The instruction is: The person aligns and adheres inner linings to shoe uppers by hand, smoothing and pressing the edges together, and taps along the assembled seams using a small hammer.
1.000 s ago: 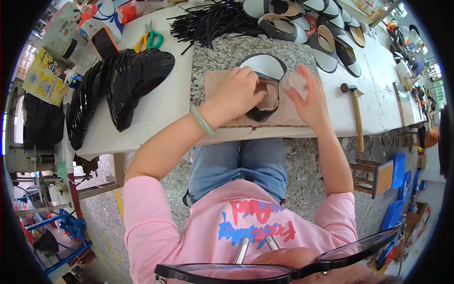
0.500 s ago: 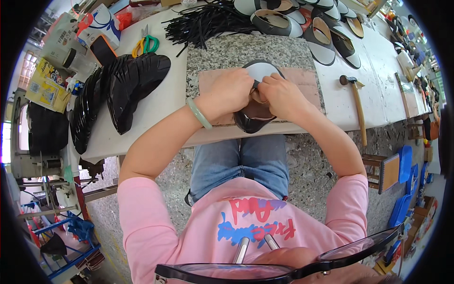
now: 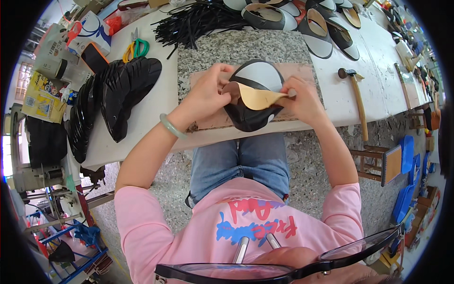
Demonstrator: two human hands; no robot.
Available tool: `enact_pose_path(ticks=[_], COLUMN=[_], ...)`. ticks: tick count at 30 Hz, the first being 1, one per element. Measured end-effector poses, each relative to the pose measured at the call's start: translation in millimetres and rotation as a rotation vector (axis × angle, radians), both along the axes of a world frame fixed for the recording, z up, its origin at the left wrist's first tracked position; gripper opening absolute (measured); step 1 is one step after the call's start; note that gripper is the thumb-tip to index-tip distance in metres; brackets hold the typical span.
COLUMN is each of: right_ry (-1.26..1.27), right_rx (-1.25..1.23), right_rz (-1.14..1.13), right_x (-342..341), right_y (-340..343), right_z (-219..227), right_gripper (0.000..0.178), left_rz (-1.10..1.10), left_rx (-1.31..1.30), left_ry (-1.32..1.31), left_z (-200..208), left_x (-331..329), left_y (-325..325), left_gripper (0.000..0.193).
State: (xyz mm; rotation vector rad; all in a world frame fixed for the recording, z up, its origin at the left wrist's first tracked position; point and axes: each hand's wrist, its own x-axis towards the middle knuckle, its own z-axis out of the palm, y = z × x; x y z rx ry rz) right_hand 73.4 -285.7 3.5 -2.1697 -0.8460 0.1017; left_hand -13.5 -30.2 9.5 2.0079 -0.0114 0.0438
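Between my hands lies a black-and-white shoe upper [image 3: 257, 75], its rounded white toe pointing away from me and its black heel part nearest. A cream-coloured lining [image 3: 257, 96] is stretched across its middle, curled and tapering to the right, with a brown patch at its left end. My left hand [image 3: 208, 92] pinches that brown end between thumb and fingers. At the other side, my right hand [image 3: 300, 97] grips the narrowed right end of the lining. Beneath the upper is a pinkish board [image 3: 203, 118] on a speckled stone slab [image 3: 203, 52].
A hammer [image 3: 357, 99] lies to the right. Finished-looking black-and-white shoes [image 3: 314, 33] crowd the back right, beside a heap of black strips [image 3: 189, 26]. Stacked glossy black pieces [image 3: 125, 94], scissors [image 3: 137, 47] and a phone [image 3: 94, 57] are on the left.
My hands have moved apart from their close grip over the middle of the upper. The cream lining now shows, spread between them. The view has shifted slightly.
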Motion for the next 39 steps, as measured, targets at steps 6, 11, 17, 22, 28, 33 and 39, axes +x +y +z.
enact_pose_path(ticks=[6,11,17,22,28,33,39], right_ry=[0.123,-0.128,-0.094,-0.046,-0.14,-0.218,-0.6], right_rx=[-0.393,-0.251,-0.095,-0.026,-0.063,-0.007,-0.166], right_rz=[-0.05,-0.065,-0.141,-0.247,-0.219,-0.25,0.197], right_x=[4,-9,-12,-14,-10,-10,-4], right_y=[26,6,6,10,10,11,-25], right_z=[27,-3,-20,-22,-34,-36,-21], right_gripper=[0.036,0.041,0.041,0.033,0.029,0.027,0.046], left_rz=[-0.317,-0.272,-0.25,-0.189,-0.145,-0.159,-0.216], left_rx=[0.395,0.31,0.307,0.417,0.446,0.521,0.658], left_ry=[0.028,0.045,0.155,0.165,0.098,0.222,0.305], left_z=[7,-11,2,1,1,4,13], left_x=[37,52,59,60,60,67,78], left_y=[-21,-28,-33,-32,-38,-37,-35], left_gripper=[0.045,0.032,0.022,0.034,0.037,0.043,0.054])
